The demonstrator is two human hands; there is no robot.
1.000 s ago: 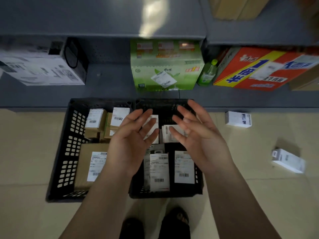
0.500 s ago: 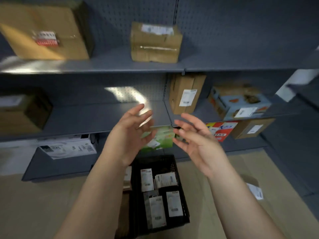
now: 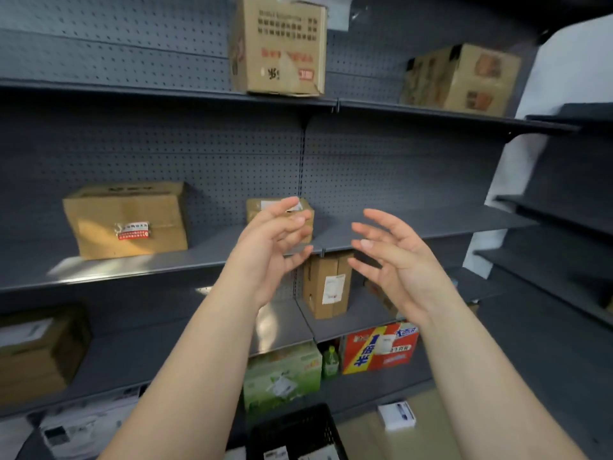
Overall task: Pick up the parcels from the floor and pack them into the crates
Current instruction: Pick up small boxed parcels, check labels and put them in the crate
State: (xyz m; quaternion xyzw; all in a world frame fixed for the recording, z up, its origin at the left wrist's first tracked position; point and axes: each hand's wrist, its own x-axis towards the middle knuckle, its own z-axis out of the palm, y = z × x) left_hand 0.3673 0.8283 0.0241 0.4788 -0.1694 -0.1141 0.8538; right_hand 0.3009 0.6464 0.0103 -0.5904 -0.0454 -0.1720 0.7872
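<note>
both hands are up at chest height in front of the grey shelves (image 3: 414, 224), and neither has anything in it: the left hand (image 3: 268, 247) and the right hand (image 3: 401, 260) face each other a little apart, fingers spread and loosely bent, empty. the work is down low. the black crate (image 3: 292, 416) sits at the bottom edge of the view, on the floor against the foot of the shelves, with a couple of white labels showing inside it. one small white parcel (image 3: 397, 415) lies on the tan floor to the right of the crate, near it but not touching. it looks like a little card box, so i'd guess it is light and stiff enough for one hand. the right hand is the nearer one. a pinch across its two long sides, thumb on one and fingers on the other, should hold it. the card looks smooth, so a firm grip is wiser than a fingertip one, though hard squeezing could dent the corners. the brown boxes (image 3: 127, 220) on the shelves seem to be no part of this job.
</note>
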